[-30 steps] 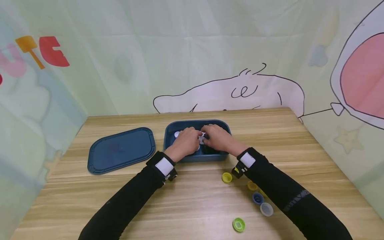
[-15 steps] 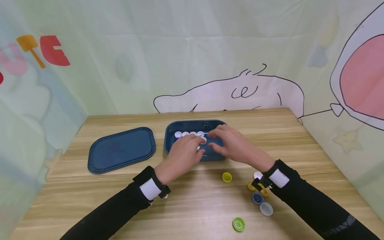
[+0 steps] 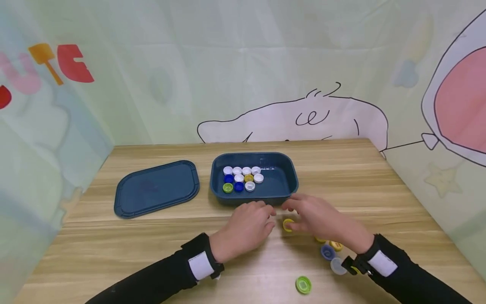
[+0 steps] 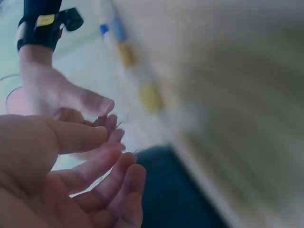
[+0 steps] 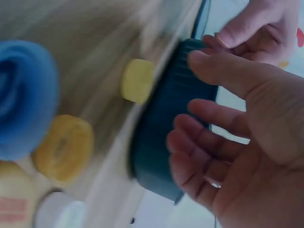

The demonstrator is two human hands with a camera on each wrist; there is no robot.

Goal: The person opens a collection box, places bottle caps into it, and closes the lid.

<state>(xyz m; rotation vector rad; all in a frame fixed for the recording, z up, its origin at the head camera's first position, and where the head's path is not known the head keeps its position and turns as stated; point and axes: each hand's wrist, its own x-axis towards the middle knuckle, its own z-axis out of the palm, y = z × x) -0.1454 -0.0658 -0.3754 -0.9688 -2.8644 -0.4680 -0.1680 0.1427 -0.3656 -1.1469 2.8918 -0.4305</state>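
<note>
Head view: nearest on the tabletop [image 3: 114,249], a green cap [image 3: 303,285] lies alone. Beyond it, toward the right edge, a pale cap [image 3: 337,267] and a blue cap [image 3: 328,252] sit beside two yellowish caps [image 3: 336,245]. Farther on, the left hand [image 3: 246,229] and the right hand [image 3: 322,219] have just drawn back from the tray [image 3: 277,179] to its near edge, leaving the caps inside uncovered; I judge those caps released. The left hand is empty, its thumb a little apart from loosely bent fingers. The right hand is empty too, its thumb spread wider, by a yellow cap [image 3: 287,225]; the right wrist view shows thumb and cap apart. The tray stands toward the tabletop's far edge, its caps in three rows by its left wall: green, blue, white; blue, white, gold, white; then four white caps [image 3: 246,170]. A flat lid [image 3: 156,188] lies toward the tabletop's left edge.
</note>
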